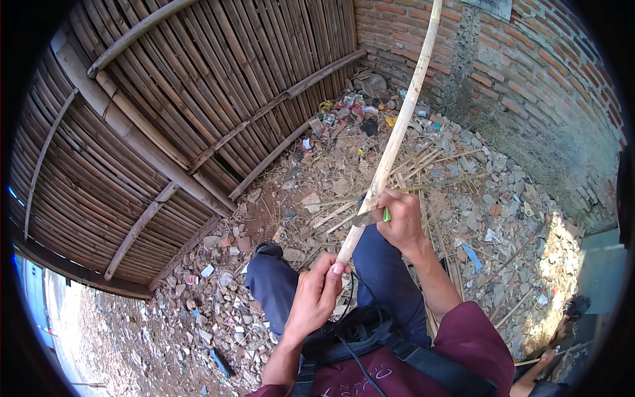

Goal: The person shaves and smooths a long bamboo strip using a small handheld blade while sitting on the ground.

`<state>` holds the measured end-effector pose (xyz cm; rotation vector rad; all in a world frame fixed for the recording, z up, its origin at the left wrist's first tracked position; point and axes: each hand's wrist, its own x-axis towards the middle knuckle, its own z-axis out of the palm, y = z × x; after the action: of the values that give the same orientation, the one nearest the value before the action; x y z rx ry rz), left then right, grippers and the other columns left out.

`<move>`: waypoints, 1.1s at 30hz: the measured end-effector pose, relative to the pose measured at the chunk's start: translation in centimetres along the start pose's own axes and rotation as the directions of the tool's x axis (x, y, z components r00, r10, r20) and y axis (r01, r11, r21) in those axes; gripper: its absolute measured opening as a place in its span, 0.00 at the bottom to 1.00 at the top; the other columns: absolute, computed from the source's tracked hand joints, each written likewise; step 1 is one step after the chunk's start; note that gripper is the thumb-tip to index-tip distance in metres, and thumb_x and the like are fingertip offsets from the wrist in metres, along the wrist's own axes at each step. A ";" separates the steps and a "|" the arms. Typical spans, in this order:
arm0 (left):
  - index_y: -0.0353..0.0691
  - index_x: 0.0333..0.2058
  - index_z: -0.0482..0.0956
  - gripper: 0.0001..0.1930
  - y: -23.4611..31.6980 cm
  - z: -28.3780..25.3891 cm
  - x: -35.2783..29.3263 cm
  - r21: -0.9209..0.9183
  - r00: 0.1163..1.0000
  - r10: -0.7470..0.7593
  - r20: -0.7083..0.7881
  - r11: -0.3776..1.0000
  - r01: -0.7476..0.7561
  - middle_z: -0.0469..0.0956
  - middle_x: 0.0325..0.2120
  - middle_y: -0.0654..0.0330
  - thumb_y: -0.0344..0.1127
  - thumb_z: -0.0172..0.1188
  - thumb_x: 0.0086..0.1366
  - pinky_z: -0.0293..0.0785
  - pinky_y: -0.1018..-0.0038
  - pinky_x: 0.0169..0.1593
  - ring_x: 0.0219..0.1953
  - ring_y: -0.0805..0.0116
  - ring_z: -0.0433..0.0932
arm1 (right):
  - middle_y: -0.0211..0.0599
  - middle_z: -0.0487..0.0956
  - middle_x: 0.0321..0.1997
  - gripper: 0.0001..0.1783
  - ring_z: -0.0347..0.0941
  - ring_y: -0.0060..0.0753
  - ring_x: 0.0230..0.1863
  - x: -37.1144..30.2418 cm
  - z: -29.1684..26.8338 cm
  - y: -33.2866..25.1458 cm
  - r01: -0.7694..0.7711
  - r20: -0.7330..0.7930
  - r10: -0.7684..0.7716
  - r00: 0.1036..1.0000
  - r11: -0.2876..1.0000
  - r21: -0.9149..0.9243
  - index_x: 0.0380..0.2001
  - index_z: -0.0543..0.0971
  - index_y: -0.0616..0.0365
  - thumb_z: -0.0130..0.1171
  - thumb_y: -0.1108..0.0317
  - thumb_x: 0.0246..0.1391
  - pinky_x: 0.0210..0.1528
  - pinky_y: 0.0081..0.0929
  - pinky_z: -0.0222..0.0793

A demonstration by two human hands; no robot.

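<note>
Bamboo pole (397,132) | long axis up-right, away | left hand (316,298) grips lower end

An outdoor backyard work corner: a woven bamboo fence (198,99) meets a weathered brick wall (529,73), above bare ground strewn with rubble, litter (357,109) and bamboo shavings (423,165).

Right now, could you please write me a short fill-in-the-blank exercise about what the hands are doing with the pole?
1. The left hand grips the lower end of the long pale ____ pole.
2. The right hand presses a green-handled ____ against the pole.
3. Behind the rubble-strewn ground stands a red ____ wall.
4. The seated person's legs are covered by dark ____ trousers.

Missing words: bamboo; knife; brick; blue
</note>
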<state>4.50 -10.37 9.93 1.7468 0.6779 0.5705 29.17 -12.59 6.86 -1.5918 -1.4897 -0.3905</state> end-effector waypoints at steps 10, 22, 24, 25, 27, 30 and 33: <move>0.38 0.39 0.75 0.16 -1.1 0.2 -0.5 -0.188 0.996 -0.075 0.043 0.979 0.082 0.62 0.19 0.76 0.41 0.47 0.84 0.51 0.80 0.25 0.21 0.86 0.56 | 0.40 0.79 0.22 0.02 0.79 0.51 0.22 0.8 1.5 -0.5 -0.059 -0.136 0.056 0.989 0.998 -0.017 0.26 0.78 0.54 0.60 0.72 0.51 0.23 0.42 0.70; 0.38 0.39 0.75 0.16 -1.3 -0.7 -0.7 -0.185 0.996 -0.084 0.005 0.979 0.084 0.61 0.16 0.73 0.41 0.45 0.85 0.54 0.77 0.25 0.20 0.83 0.56 | 0.47 0.80 0.26 0.07 0.78 0.58 0.26 0.3 3.4 -0.6 -0.157 -0.151 0.151 0.977 0.987 -0.027 0.35 0.79 0.61 0.60 0.72 0.51 0.27 0.47 0.69; 0.38 0.40 0.75 0.17 -1.5 -1.2 -0.7 -0.228 0.994 -0.100 0.031 0.968 0.105 0.61 0.17 0.73 0.42 0.45 0.85 0.54 0.78 0.25 0.20 0.84 0.56 | 0.47 0.80 0.26 0.07 0.78 0.58 0.26 0.5 3.6 -0.7 -0.151 -0.168 0.143 0.975 0.988 -0.037 0.35 0.79 0.61 0.60 0.72 0.52 0.27 0.47 0.69; 0.38 0.40 0.75 0.17 -1.5 -1.3 -0.8 -0.228 0.995 -0.100 0.029 0.968 0.104 0.61 0.17 0.73 0.42 0.45 0.85 0.54 0.78 0.25 0.20 0.84 0.56 | 0.46 0.80 0.26 0.07 0.78 0.58 0.26 0.6 3.6 -0.7 -0.145 -0.169 0.136 0.976 0.988 -0.045 0.35 0.79 0.61 0.59 0.72 0.52 0.27 0.47 0.70; 0.38 0.41 0.75 0.17 -1.5 -1.3 -1.0 -0.294 0.988 -0.141 0.059 0.944 0.152 0.61 0.18 0.74 0.42 0.45 0.85 0.54 0.78 0.25 0.21 0.84 0.56 | 0.46 0.80 0.26 0.07 0.79 0.57 0.26 0.7 3.6 -0.6 -0.138 -0.172 0.127 0.977 0.989 -0.055 0.35 0.79 0.61 0.59 0.72 0.53 0.27 0.47 0.70; 0.38 0.41 0.75 0.17 -1.3 -1.4 -0.6 -0.303 0.987 -0.144 0.067 0.940 0.157 0.61 0.19 0.73 0.43 0.45 0.86 0.54 0.79 0.25 0.21 0.84 0.57 | 0.45 0.80 0.26 0.06 0.79 0.57 0.26 0.7 3.9 -0.2 -0.149 -0.171 0.138 0.975 0.987 -0.052 0.35 0.79 0.60 0.58 0.72 0.53 0.28 0.47 0.70; 0.38 0.40 0.74 0.17 -2.0 -1.4 -0.7 -0.321 0.987 -0.145 0.063 0.934 0.157 0.61 0.19 0.74 0.43 0.45 0.86 0.55 0.79 0.26 0.21 0.84 0.57 | 0.45 0.80 0.26 0.06 0.79 0.57 0.26 0.7 4.4 -0.1 -0.159 -0.171 0.145 0.975 0.985 -0.071 0.35 0.79 0.60 0.58 0.71 0.53 0.28 0.47 0.71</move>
<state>2.73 -9.44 8.39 1.3808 0.6445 0.5088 27.73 -8.80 5.03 -1.6844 -1.2316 -0.4906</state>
